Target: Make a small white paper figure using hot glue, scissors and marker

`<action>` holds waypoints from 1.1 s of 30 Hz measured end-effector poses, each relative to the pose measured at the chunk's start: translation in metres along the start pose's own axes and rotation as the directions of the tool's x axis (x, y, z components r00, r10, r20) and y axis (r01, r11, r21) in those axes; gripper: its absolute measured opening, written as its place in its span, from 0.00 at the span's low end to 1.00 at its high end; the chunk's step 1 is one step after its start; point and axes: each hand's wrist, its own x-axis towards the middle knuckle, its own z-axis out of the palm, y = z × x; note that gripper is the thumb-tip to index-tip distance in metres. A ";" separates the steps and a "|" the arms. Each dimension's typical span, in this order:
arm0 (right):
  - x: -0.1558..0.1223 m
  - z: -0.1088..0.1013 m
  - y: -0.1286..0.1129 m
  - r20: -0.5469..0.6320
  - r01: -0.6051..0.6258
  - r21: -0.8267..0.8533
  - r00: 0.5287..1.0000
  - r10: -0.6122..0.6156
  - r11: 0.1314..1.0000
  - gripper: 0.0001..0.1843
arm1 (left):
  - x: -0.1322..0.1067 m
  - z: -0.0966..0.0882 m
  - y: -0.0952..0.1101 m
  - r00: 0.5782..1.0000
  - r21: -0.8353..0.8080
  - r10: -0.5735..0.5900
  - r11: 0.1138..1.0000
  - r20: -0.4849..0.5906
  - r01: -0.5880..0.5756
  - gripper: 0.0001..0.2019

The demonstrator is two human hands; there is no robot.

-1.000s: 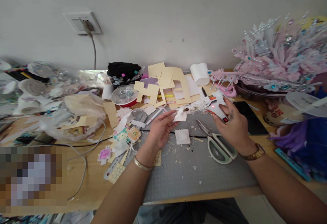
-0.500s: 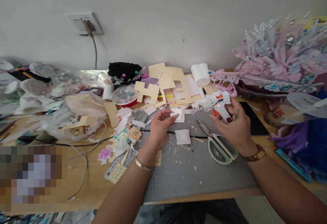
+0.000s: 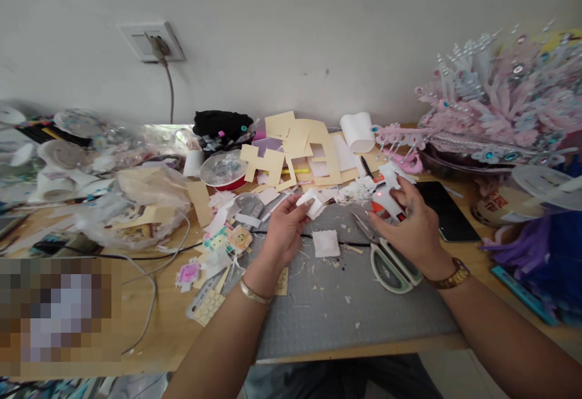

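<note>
My left hand point(image 3: 284, 229) is raised over a grey cutting mat point(image 3: 345, 314) and pinches a small white piece point(image 3: 310, 200) between thumb and fingertips. My right hand point(image 3: 409, 226) is wrapped round a white glue gun point(image 3: 386, 196) with a red switch and a lit red lamp, its nozzle pointing left toward that piece. A second white square point(image 3: 325, 244) lies flat on the mat below my left fingers. White-handled scissors point(image 3: 386, 256) rest on the mat under my right hand.
Cream card offcuts point(image 3: 295, 147), a roll of white paper point(image 3: 358, 131) and a red-rimmed dish point(image 3: 222, 171) crowd the back of the desk. A pink ornamental headdress point(image 3: 491, 108) fills the right, a black phone point(image 3: 448, 217) beside it. Plastic bags point(image 3: 136, 202) and a cable point(image 3: 154, 302) lie left.
My left hand has lifted the white piece slightly and turned it. The glue gun in my right hand has shifted a little left and down, toward the piece.
</note>
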 end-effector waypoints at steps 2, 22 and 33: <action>0.000 0.000 0.000 0.000 -0.007 -0.008 1.000 0.007 1.000 0.42 | 0.000 -0.001 0.000 1.000 -0.004 0.000 1.000 -0.030 -0.001 0.21; -0.001 0.000 -0.002 0.019 0.035 -0.003 0.999 -0.035 0.999 0.37 | -0.001 0.003 0.005 0.992 -0.041 -0.077 0.996 -0.098 0.074 0.17; 0.001 -0.004 -0.006 0.012 0.092 -0.022 0.996 -0.092 0.996 0.32 | -0.002 0.002 0.006 0.992 -0.055 -0.077 0.996 -0.099 0.072 0.18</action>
